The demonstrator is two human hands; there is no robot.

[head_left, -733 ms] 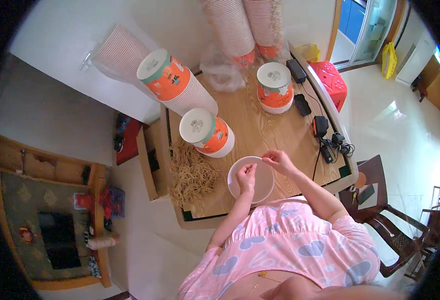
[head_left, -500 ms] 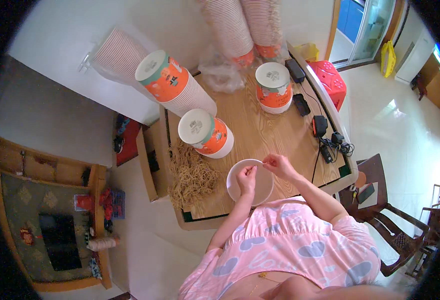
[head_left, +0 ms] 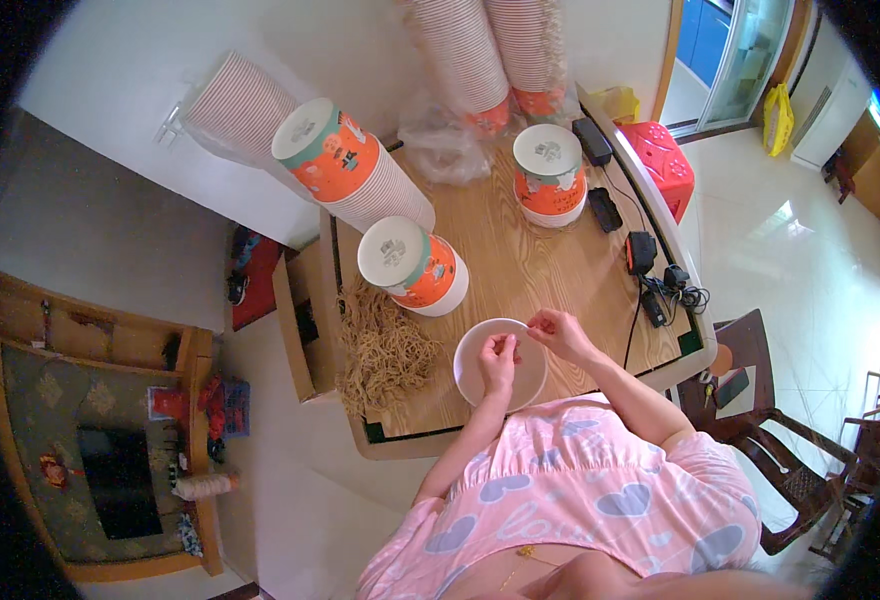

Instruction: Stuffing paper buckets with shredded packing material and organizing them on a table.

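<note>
An open white paper tub (head_left: 473,372) stands mouth up near the table's front edge. Over its opening, my left hand (head_left: 501,364) is closed in a pinch; whatever lies between the fingertips is too small to make out. My right hand (head_left: 558,336) is pinched too, at the tub's far right rim, and I cannot see what it holds, if anything. Left of the tub lies a tangled heap of tan, string-like strands (head_left: 388,345). Behind it, a short stack of upturned orange and green paper tubs (head_left: 427,272) rests on the wood-grain tabletop (head_left: 520,265).
A tall stack of tubs (head_left: 335,155) leans at the back left, another short stack (head_left: 548,180) stands at the back right. Bagged stacks (head_left: 460,55) rise behind. Black adapters and cables (head_left: 650,275) line the right edge. A red stool (head_left: 657,165) and dark chair (head_left: 785,450) stand beyond.
My left hand has shifted slightly right over the tub, its fingers turned a little. The right hand stays at the rim, almost unmoved.
</note>
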